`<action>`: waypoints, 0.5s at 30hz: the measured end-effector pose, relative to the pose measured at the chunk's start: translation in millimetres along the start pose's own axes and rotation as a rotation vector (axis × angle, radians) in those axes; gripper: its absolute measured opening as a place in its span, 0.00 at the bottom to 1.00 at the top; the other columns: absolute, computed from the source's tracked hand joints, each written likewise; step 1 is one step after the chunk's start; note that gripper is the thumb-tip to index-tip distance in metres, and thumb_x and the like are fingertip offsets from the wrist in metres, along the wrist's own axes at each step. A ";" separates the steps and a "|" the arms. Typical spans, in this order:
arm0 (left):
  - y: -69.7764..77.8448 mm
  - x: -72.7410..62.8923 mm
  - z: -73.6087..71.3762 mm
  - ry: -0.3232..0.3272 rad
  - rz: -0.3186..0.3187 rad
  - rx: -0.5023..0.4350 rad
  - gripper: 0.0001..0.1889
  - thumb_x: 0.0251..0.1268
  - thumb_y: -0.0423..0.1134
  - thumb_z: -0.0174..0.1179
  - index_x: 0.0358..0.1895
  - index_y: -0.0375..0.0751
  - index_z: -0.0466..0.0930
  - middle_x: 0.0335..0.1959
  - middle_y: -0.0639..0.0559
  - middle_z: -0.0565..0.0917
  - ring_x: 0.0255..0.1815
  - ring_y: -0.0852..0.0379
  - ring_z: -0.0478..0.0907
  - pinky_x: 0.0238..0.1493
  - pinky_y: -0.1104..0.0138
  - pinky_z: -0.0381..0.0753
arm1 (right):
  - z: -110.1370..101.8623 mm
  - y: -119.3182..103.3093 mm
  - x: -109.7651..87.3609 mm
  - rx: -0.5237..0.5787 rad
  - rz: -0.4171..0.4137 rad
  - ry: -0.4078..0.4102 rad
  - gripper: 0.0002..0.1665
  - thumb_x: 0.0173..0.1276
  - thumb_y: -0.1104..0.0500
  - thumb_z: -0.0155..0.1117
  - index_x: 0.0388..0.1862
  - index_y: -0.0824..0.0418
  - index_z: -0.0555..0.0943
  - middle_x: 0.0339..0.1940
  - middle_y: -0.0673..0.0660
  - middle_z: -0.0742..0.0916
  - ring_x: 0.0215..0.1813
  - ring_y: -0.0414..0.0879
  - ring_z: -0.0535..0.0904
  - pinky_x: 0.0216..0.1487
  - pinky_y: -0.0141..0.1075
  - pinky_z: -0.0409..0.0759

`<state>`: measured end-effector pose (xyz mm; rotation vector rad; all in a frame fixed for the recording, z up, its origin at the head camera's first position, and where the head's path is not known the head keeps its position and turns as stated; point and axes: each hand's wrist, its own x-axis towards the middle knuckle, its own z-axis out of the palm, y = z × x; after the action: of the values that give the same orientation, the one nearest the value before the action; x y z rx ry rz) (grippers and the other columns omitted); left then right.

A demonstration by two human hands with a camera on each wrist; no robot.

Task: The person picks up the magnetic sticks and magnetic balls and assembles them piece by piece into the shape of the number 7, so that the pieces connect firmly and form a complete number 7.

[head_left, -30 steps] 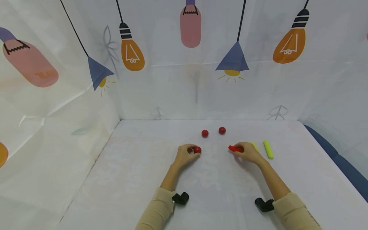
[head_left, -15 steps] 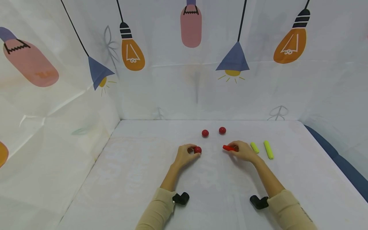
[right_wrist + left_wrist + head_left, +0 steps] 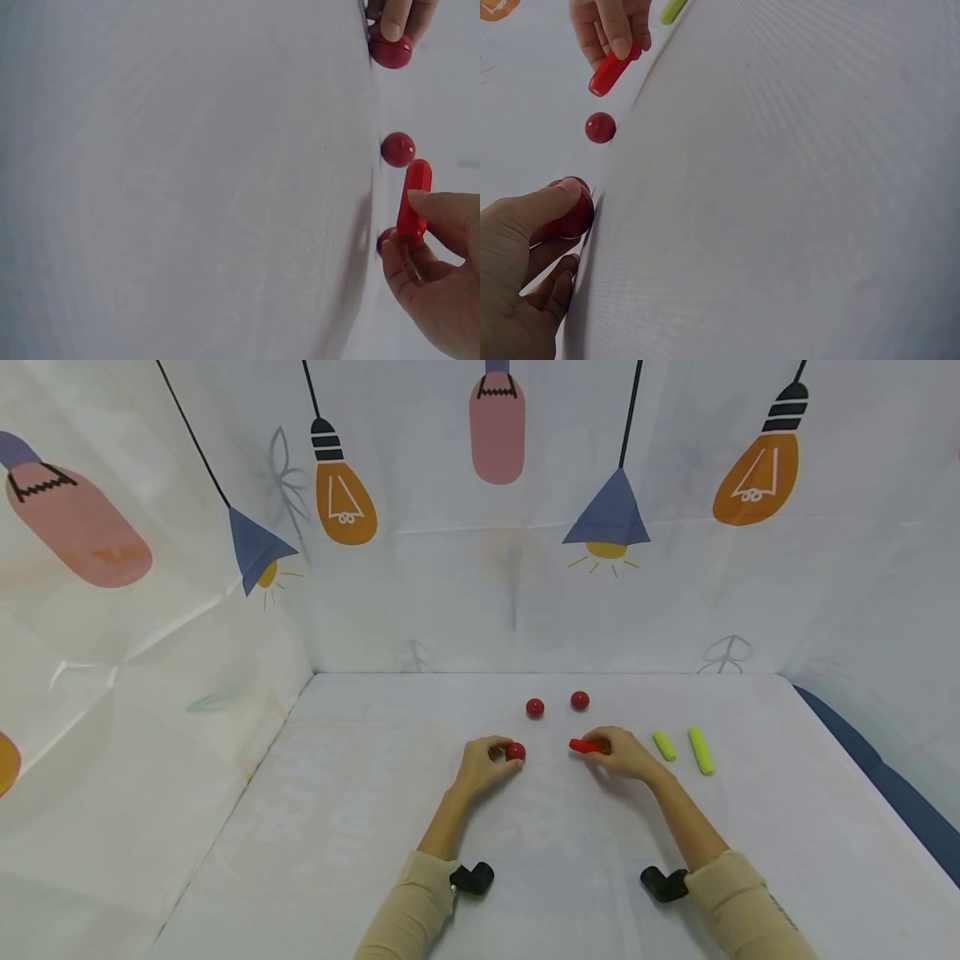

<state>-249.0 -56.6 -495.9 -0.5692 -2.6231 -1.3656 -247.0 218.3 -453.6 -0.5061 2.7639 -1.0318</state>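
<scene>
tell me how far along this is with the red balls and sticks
Done: nothing looks plainly finished; two red balls lie loose toward the back of the white table.
In hand: the left grip holds a third red ball; the right grip holds a red stick, apart from that ball.
Left, probably: two yellow-green sticks and those loose balls, since neither grip touches them.

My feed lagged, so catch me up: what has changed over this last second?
The right hand moved left, carrying the red stick toward the left hand, and no longer covers part of the shorter yellow-green stick. Nothing was newly gripped or let go. The left hand still holds its red ball; the two farther red balls and the longer yellow-green stick stayed put.
</scene>
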 end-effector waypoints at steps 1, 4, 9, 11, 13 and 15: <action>0.1 -0.1 -0.1 0.000 -0.001 0.000 0.18 0.51 0.39 0.69 0.46 0.34 0.83 0.39 0.44 0.85 0.37 0.53 0.78 0.41 0.66 0.77 | 0.5 -0.4 1.0 0.002 -0.002 -0.001 0.17 0.61 0.66 0.60 0.50 0.71 0.78 0.43 0.63 0.82 0.44 0.54 0.74 0.51 0.49 0.75; -0.1 -0.4 -0.2 -0.001 0.003 0.003 0.18 0.51 0.39 0.69 0.46 0.34 0.83 0.39 0.45 0.85 0.37 0.54 0.78 0.41 0.66 0.77 | 1.7 -2.2 2.8 0.008 0.000 -0.008 0.17 0.61 0.65 0.60 0.50 0.70 0.78 0.43 0.62 0.82 0.44 0.53 0.74 0.51 0.49 0.75; 0.0 -0.7 -0.6 -0.003 0.006 -0.001 0.18 0.52 0.39 0.69 0.46 0.34 0.83 0.39 0.44 0.85 0.37 0.53 0.78 0.41 0.65 0.78 | 4.1 -3.7 7.4 0.020 -0.019 -0.011 0.16 0.61 0.66 0.60 0.49 0.71 0.78 0.42 0.62 0.82 0.43 0.52 0.74 0.50 0.49 0.75; 0.1 -0.6 -0.9 -0.004 0.003 0.000 0.18 0.52 0.39 0.69 0.46 0.34 0.83 0.39 0.44 0.85 0.38 0.53 0.78 0.41 0.65 0.78 | 5.2 -4.9 9.1 0.027 -0.019 -0.014 0.16 0.61 0.67 0.60 0.49 0.71 0.77 0.42 0.62 0.82 0.43 0.52 0.74 0.51 0.49 0.75; 0.3 -0.5 -1.2 -0.006 0.001 0.006 0.19 0.52 0.40 0.69 0.46 0.34 0.82 0.40 0.44 0.84 0.38 0.53 0.78 0.41 0.65 0.77 | 6.1 -6.6 10.9 0.032 -0.005 -0.018 0.17 0.62 0.66 0.60 0.50 0.70 0.77 0.43 0.62 0.82 0.44 0.53 0.74 0.51 0.49 0.75; 0.6 -0.6 -1.3 -0.006 0.000 0.009 0.19 0.52 0.40 0.69 0.46 0.34 0.82 0.40 0.44 0.84 0.37 0.53 0.78 0.41 0.66 0.77 | 7.2 -8.3 12.7 0.036 0.016 -0.023 0.17 0.62 0.65 0.61 0.51 0.70 0.77 0.44 0.62 0.82 0.44 0.53 0.74 0.51 0.48 0.75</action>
<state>-248.3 -57.5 -494.8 -0.5734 -2.6327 -1.3532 -254.9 203.5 -453.8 -0.4864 2.7203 -1.0629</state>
